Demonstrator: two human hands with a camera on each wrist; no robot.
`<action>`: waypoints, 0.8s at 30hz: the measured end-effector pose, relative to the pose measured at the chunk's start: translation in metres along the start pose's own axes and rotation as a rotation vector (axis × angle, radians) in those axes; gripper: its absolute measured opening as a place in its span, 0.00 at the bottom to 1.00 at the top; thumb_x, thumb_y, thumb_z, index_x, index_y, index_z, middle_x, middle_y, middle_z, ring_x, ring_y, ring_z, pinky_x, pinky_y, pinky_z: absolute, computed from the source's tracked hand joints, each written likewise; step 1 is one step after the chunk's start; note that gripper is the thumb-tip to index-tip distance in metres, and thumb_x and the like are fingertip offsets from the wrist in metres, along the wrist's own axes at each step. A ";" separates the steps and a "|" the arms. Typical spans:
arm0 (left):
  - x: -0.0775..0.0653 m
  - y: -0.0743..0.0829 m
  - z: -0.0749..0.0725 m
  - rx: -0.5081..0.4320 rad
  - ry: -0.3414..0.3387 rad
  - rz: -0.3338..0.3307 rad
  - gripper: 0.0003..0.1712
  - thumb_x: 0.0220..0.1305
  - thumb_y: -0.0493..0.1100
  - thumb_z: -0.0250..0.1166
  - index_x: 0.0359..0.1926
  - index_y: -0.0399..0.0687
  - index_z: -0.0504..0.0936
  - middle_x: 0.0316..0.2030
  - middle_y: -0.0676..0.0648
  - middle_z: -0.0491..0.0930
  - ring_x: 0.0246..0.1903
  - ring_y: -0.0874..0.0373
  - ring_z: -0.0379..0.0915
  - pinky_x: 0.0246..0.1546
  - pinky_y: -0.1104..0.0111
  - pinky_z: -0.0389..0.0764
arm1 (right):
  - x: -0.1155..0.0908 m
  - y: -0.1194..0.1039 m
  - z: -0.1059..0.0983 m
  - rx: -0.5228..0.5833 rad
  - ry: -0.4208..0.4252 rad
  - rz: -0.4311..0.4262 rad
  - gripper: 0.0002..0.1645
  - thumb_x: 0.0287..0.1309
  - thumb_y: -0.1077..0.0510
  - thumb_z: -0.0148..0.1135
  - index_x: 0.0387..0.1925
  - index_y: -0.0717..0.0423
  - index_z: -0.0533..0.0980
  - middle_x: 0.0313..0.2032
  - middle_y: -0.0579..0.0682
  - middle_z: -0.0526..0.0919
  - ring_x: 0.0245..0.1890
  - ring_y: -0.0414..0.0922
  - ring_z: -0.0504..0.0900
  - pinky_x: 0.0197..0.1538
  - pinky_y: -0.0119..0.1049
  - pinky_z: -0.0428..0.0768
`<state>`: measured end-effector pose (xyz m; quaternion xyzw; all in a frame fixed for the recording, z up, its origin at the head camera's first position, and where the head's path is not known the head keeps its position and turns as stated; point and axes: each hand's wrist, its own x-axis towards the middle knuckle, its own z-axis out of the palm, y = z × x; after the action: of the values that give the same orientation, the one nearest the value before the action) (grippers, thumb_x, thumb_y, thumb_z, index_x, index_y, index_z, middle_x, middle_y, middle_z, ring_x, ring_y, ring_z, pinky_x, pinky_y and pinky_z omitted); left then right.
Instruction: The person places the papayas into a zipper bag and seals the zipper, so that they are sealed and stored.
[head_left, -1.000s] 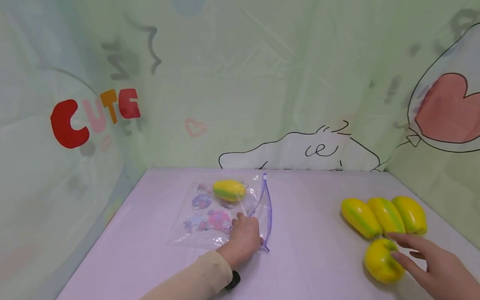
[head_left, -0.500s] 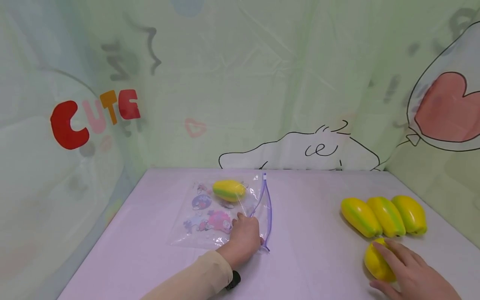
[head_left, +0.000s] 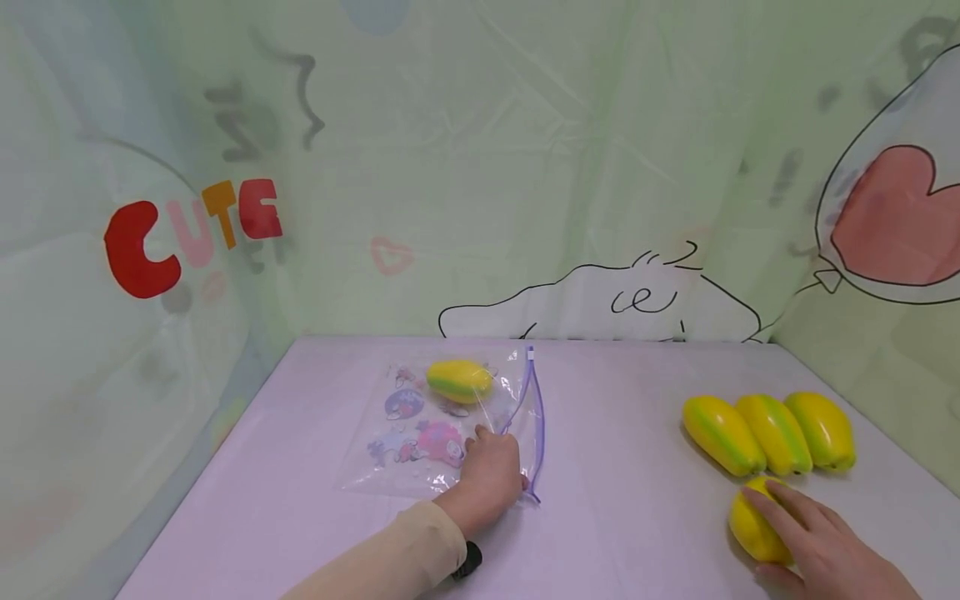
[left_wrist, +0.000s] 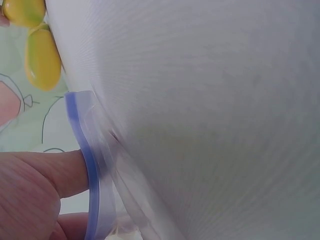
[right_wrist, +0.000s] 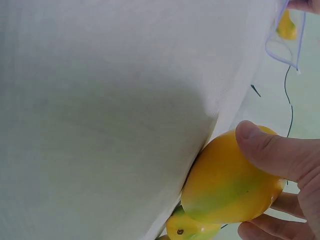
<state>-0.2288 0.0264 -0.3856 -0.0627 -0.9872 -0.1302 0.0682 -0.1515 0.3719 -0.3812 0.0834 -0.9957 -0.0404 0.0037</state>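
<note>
My left hand holds the open edge of a clear printed zip bag with a purple zip strip, lying on the table. In the left wrist view, the thumb and a finger lie against the purple strip. A yellow-green papaya is inside the bag. At the near right, my right hand grips another papaya, which still sits on the table. The right wrist view has the thumb on one side of this papaya and fingers on the other.
Behind the right hand, several things stand close: a papaya, a middle papaya and a right papaya lie in a row. A printed curtain surrounds the pale purple table.
My right hand has come left over the near papaya and taken hold of it, turning it slightly. The left hand and the bag have stayed in place.
</note>
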 end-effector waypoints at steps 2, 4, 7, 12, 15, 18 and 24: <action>0.000 0.000 0.000 0.000 0.001 -0.001 0.27 0.43 0.51 0.84 0.37 0.35 0.88 0.46 0.28 0.82 0.36 0.41 0.78 0.41 0.56 0.79 | 0.001 0.003 0.002 -0.003 0.042 -0.017 0.51 0.40 0.44 0.83 0.64 0.58 0.71 0.59 0.72 0.73 0.50 0.66 0.79 0.43 0.61 0.83; 0.000 0.000 0.000 -0.003 0.002 -0.001 0.27 0.42 0.51 0.84 0.37 0.35 0.88 0.46 0.28 0.82 0.36 0.41 0.78 0.41 0.56 0.79 | 0.002 0.006 0.003 -0.009 0.082 -0.029 0.50 0.39 0.44 0.83 0.63 0.58 0.73 0.58 0.71 0.75 0.49 0.64 0.80 0.43 0.60 0.83; 0.000 0.000 0.000 -0.011 0.008 -0.003 0.26 0.42 0.50 0.84 0.36 0.35 0.88 0.45 0.28 0.82 0.36 0.41 0.78 0.41 0.56 0.79 | 0.003 0.010 0.002 0.003 0.078 -0.018 0.51 0.40 0.42 0.83 0.63 0.61 0.73 0.57 0.70 0.76 0.49 0.64 0.80 0.45 0.60 0.83; 0.000 0.000 0.000 -0.019 0.005 0.000 0.26 0.42 0.50 0.84 0.36 0.35 0.88 0.46 0.29 0.82 0.37 0.40 0.78 0.42 0.55 0.79 | 0.003 0.014 -0.007 0.055 0.018 0.040 0.54 0.41 0.39 0.81 0.64 0.65 0.71 0.58 0.73 0.74 0.49 0.67 0.78 0.47 0.62 0.82; 0.000 -0.001 0.001 -0.012 0.014 0.005 0.25 0.42 0.50 0.84 0.36 0.35 0.88 0.43 0.30 0.82 0.35 0.41 0.78 0.40 0.56 0.79 | 0.003 0.016 -0.014 0.140 -0.019 0.079 0.58 0.42 0.37 0.80 0.66 0.68 0.68 0.58 0.75 0.73 0.47 0.65 0.78 0.46 0.61 0.82; 0.000 0.000 0.001 0.000 0.025 0.004 0.26 0.41 0.51 0.84 0.36 0.36 0.88 0.43 0.30 0.83 0.35 0.42 0.78 0.40 0.57 0.78 | 0.003 0.020 -0.020 0.256 -0.026 0.108 0.58 0.46 0.38 0.79 0.67 0.69 0.65 0.58 0.76 0.72 0.44 0.62 0.79 0.45 0.59 0.84; -0.001 0.001 -0.002 0.018 0.020 -0.005 0.28 0.41 0.52 0.84 0.37 0.35 0.88 0.49 0.27 0.82 0.38 0.40 0.80 0.44 0.56 0.80 | 0.008 0.030 -0.031 0.474 0.018 0.112 0.51 0.60 0.39 0.71 0.69 0.71 0.64 0.60 0.78 0.73 0.49 0.67 0.81 0.41 0.46 0.87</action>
<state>-0.2273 0.0269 -0.3840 -0.0582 -0.9877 -0.1222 0.0784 -0.1635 0.3981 -0.3475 0.0272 -0.9803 0.1954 -0.0047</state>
